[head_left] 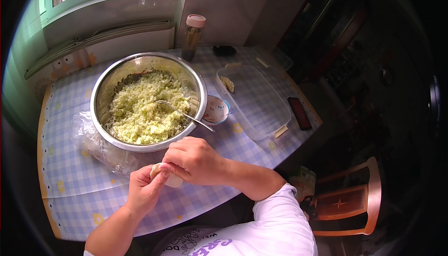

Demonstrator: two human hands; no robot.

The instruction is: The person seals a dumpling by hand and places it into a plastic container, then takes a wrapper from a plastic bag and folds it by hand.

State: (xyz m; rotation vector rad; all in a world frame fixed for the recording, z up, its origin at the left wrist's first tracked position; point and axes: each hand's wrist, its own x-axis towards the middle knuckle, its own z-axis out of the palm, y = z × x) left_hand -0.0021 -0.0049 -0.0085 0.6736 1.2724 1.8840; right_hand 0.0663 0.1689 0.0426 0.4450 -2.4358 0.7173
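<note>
Holds a pale piece of dough (173, 180) in both hands, over the checked tablecloth (70, 162) and just in front of the large metal bowl (135, 147). Pinches the dough's edge between thumb and fingers of the left hand (145, 187), closed narrow; grips it from above with the curled, nearly closed right hand (192, 160). Beyond, in the bowl, finely chopped pale-green filling (149, 116), with a spoon (189, 116) leaning across the rim. To the left, a crumpled clear bag (100, 146); to the right, a small patterned dish (217, 110), then a clear tray (261, 111) with a dumpling (227, 84) near its far left corner. Farther right, a dark phone (299, 113); behind the bowl, a pink-capped bottle (191, 39).
</note>
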